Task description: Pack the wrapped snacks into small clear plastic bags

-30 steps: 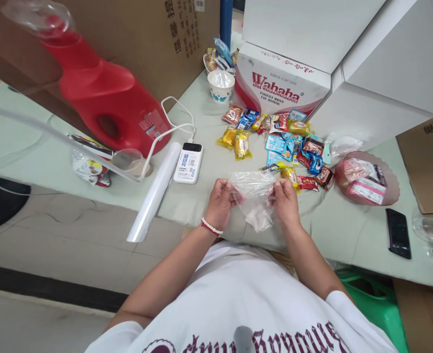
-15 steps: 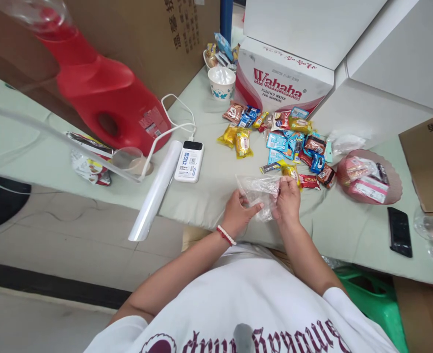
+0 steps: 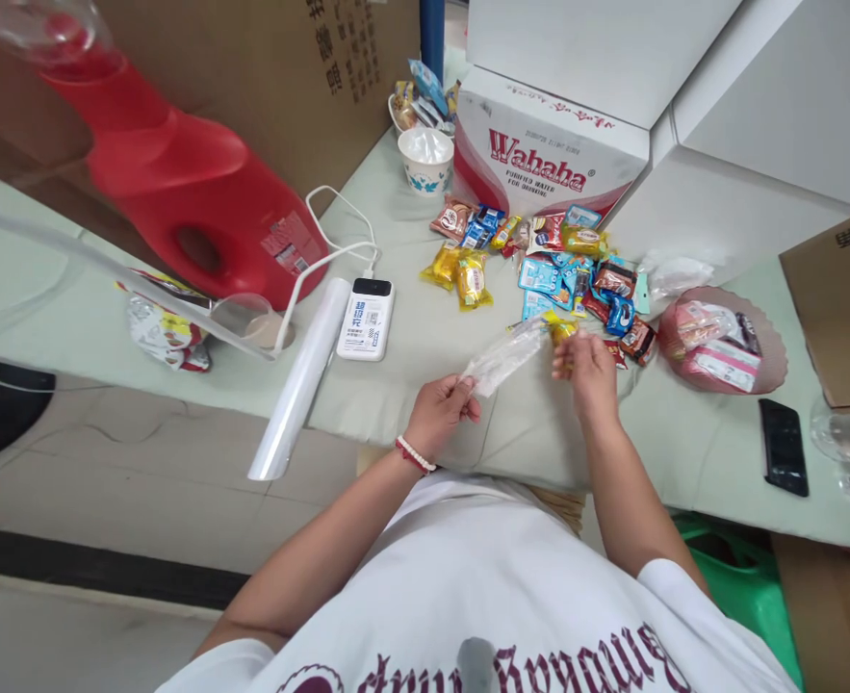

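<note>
My left hand (image 3: 440,416) pinches one end of a clear plastic bag (image 3: 507,358) between thumb and fingers. The bag stretches away to the upper right as a narrow strip, its far end near a yellow-wrapped snack (image 3: 564,330). Right beside that snack is my right hand (image 3: 589,373), its fingers curled and slightly blurred. Whether they touch or grip the snack cannot be made out. Past the hand lie more wrapped snacks, among them blue packets (image 3: 540,275), brown packets (image 3: 614,277) and two yellow-wrapped snacks (image 3: 472,280).
Left of my hands are a white power bank (image 3: 365,320) with a cable, a clear film roll (image 3: 299,380) and a big red bottle (image 3: 208,207). Behind stand a paper cup (image 3: 425,162) and a Wahaha carton (image 3: 544,144). To the right are a pink bowl (image 3: 771,348) and a black phone (image 3: 784,448).
My hands have moved apart: the left to the left with the bag, the right off the bag and rightward to the snacks. The bag is now drawn out into a narrow strip.
</note>
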`<state>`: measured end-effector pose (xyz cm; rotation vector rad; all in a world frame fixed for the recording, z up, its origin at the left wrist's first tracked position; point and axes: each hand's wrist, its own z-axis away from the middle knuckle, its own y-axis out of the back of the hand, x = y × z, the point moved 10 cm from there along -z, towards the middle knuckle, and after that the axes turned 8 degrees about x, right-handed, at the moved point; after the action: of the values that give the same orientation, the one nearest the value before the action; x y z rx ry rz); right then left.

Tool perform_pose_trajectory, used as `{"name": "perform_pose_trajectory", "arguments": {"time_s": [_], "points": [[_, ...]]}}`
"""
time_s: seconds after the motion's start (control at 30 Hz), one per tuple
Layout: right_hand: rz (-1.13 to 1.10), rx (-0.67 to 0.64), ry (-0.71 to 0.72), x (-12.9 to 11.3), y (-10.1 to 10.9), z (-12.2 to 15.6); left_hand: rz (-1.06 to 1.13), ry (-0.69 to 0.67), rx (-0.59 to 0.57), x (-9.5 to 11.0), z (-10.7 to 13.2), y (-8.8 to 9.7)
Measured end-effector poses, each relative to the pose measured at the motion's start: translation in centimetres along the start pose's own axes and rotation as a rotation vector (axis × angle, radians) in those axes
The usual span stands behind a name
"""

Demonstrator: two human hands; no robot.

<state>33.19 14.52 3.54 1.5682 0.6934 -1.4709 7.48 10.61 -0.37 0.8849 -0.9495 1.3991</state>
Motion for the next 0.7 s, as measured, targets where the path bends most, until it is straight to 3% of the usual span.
{"name": "perform_pose_trajectory", "arguments": {"time_s": [0.07,0.13,0.3,0.4,0.5,0.57,0.63,0.7], "points": [[-0.001,-0.117,-0.202,2.3,-0.8,1.4,-0.086,-0.056,0.036,0.3,0.1,0.1],[0.004,-0.242,-0.296,3.4,-2.1,3.2,-0.219,-0.135,0.036,0.8,0.4,-0.3],[0.007,-0.310,-0.084,1.9,-3.6,4.2,-0.462,-0.290,-0.006,1.6,0.6,-1.2],[0.087,-0.437,-0.105,2.5,-3.8,4.0,-0.431,-0.232,-0.096,1.6,-0.6,-0.1],[0.176,-0.696,-0.210,3.7,-4.0,4.9,-0.432,-0.081,-0.354,0.9,-1.5,0.6],[0.198,-0.807,-0.226,3.8,-4.0,5.6,-0.410,0.008,-0.455,0.7,-1.9,1.3],[0.150,-0.817,-0.199,3.1,-4.3,5.8,-0.304,0.055,-0.416,1.1,-2.4,1.9],[0.034,-0.755,-0.171,2.2,-4.9,5.9,-0.147,0.109,-0.259,1.0,-2.8,2.4]]}}
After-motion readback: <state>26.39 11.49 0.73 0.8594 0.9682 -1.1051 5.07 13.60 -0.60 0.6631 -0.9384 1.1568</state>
